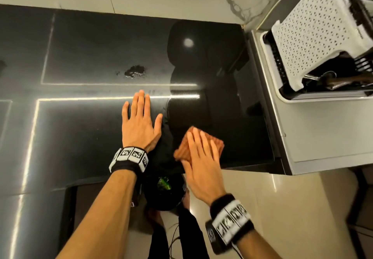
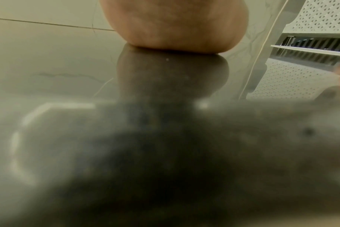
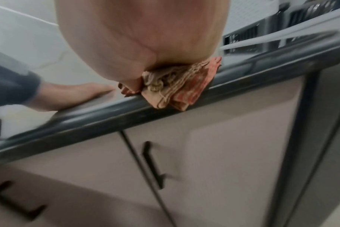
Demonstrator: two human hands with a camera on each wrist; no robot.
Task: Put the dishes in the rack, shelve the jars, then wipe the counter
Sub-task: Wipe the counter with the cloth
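I see my right hand, fingers straight, pressing a folded orange-and-tan woven cloth onto the glossy black stone surface at its front edge; my left hand lies flat, released, just beside it.

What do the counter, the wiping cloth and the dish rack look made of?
Counter: polished dark stone, probably granite; it mirrors lights and shows faint speckle.
Cloth: woven orange fabric, likely cotton; loose threads show.
Dish rack: matte white moulded plastic, perforated.
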